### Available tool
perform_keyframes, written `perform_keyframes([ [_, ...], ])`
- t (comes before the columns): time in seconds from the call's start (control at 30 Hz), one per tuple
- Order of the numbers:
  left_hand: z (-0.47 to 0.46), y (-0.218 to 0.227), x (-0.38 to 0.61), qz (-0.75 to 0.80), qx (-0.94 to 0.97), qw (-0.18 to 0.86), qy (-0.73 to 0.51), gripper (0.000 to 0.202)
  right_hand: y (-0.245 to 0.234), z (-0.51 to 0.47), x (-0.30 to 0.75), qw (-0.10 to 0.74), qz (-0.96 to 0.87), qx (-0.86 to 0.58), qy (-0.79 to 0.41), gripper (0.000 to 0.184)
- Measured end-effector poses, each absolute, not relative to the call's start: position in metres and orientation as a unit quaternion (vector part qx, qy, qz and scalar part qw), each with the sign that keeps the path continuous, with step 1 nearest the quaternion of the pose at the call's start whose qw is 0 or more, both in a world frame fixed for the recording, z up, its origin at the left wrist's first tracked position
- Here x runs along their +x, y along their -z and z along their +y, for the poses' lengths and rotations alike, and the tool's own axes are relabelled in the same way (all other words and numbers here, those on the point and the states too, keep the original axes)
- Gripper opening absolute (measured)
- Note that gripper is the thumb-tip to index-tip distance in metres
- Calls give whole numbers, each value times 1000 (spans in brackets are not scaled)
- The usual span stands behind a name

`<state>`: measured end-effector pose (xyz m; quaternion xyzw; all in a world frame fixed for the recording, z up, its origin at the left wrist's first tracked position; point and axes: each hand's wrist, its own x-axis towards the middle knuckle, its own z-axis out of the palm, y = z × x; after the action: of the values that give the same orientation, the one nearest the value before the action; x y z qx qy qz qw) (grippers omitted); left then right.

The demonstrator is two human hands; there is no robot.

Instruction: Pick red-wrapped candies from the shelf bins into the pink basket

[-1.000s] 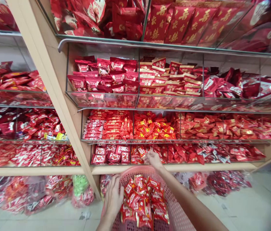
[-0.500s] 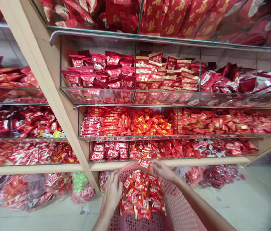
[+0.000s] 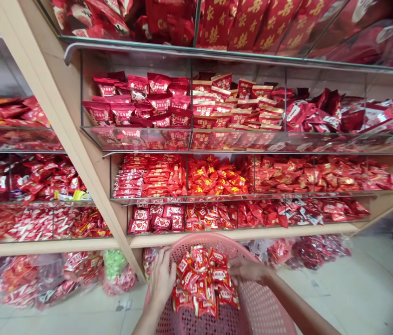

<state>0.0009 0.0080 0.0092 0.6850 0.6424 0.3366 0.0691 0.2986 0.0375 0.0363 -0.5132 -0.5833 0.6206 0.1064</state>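
A pink perforated plastic basket (image 3: pixel 269 302) stands at the bottom centre, below the shelves. My left hand (image 3: pixel 162 275) is at its left rim, fingers curled over the edge. Inside, several small red and gold candy packets (image 3: pixel 199 284) with white labels lie in a heap. My right hand (image 3: pixel 250 269) reaches in from the right, its fingers closed at the right end of one red candy packet (image 3: pixel 220 275) on top of the heap. The fingertips are partly hidden, so how firmly they hold it is unclear.
Glass-fronted shelves (image 3: pixel 238 198) with dividers hold rows of red wrapped sweets. A slanting wooden upright (image 3: pixel 60 135) stands at the left. Clear plastic bags of sweets (image 3: pixel 316 251) lie on the tiled floor (image 3: pixel 367 288) under the bottom shelf.
My right hand has moved down from the basket's far rim into the basket, bringing a candy packet onto the heap. My left hand stays at the rim.
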Motion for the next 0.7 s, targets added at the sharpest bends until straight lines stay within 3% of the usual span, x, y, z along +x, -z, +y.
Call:
perform_keyframes([
  [0.27, 7, -8, -1, 639, 689, 73, -334, 34, -15, 42, 292, 95, -558, -557, -607, 23],
  [0.43, 9, -6, -1, 639, 689, 72, -335, 34, -10, 44, 292, 119, -582, -602, -534, 33],
  [0.53, 9, -5, -1, 641, 687, 72, -334, 33, -9, 43, 292, 99, -646, -647, -393, 39],
  [0.7, 8, -6, 0, 639, 688, 73, -335, 33, -9, 34, 284, 108, -745, -642, -149, 27],
])
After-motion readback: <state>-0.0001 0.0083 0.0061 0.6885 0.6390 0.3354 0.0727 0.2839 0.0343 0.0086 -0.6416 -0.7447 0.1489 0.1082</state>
